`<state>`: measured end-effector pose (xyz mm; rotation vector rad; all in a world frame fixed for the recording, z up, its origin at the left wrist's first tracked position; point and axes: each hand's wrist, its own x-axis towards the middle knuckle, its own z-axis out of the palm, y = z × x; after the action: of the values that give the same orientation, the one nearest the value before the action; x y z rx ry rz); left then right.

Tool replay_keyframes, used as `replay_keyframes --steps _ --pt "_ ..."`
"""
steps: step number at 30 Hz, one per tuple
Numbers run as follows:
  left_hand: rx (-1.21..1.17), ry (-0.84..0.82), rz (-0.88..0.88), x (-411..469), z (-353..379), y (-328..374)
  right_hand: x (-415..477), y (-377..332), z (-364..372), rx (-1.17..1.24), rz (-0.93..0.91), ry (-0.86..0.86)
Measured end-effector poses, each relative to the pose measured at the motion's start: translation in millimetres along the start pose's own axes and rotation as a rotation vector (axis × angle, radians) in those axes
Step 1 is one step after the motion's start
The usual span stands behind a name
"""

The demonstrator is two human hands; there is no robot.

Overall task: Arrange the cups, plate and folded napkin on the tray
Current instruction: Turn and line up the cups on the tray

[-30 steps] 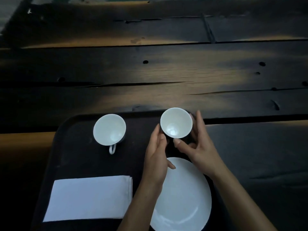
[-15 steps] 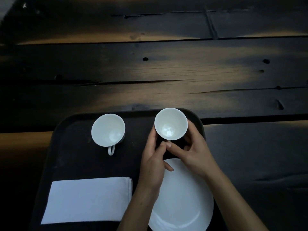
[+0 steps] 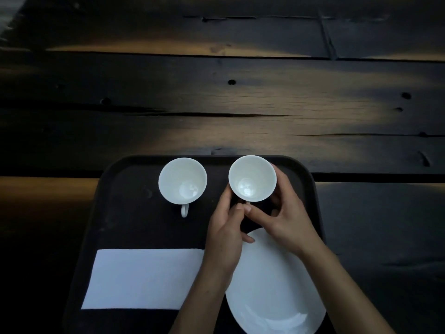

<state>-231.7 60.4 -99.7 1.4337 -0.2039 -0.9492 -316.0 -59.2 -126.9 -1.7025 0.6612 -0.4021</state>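
A dark tray (image 3: 106,203) lies at the near edge of the wooden table. Two white cups stand at its far side. The left cup (image 3: 182,180) stands free, its handle pointing toward me. Both of my hands wrap the right cup (image 3: 252,178): my left hand (image 3: 225,235) on its left side, my right hand (image 3: 286,213) on its right, thumbs meeting at the handle. A white plate (image 3: 274,292) sits at the tray's near right, partly under my wrists. A folded white napkin (image 3: 142,278) lies flat at the near left.
The dark plank table (image 3: 240,104) stretches beyond the tray, with cracks and knot holes in the boards. Bare wood shows on both sides of the tray.
The right cup has shifted a little left and back onto the tray's far side. My thumbs have come together at its handle. The view has moved closer.
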Motion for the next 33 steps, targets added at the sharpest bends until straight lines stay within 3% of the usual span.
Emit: replay_keyframes --steps 33 --pt "0.071 -0.027 0.003 -7.5 -34.6 -2.5 -3.3 -6.1 25.8 -0.036 -0.006 -0.019"
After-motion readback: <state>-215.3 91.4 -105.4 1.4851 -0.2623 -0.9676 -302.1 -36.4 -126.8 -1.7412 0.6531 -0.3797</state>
